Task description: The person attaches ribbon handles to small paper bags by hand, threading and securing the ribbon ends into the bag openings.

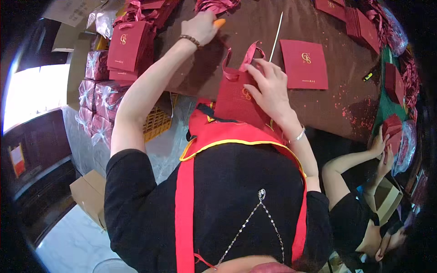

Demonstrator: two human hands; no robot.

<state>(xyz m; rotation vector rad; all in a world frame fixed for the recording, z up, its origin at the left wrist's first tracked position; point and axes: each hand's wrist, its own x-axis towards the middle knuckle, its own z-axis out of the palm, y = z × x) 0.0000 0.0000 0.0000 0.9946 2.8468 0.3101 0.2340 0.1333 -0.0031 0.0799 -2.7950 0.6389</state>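
Ribboned red bag (234,100), one, under right hand (273,91), fingers loosely spread; flat bag (300,75), one, no ribbon visible; left hand (200,28), grip unclear, near ribbons (217,5).

Brown table (318,109), flat red bag (302,73), white rod (276,34)

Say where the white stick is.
In the head view, the white stick lies right of centre on the brown table, beyond the right hand, left of the flat red bag.

A red apron (236,132) tops a black shirt (232,182).
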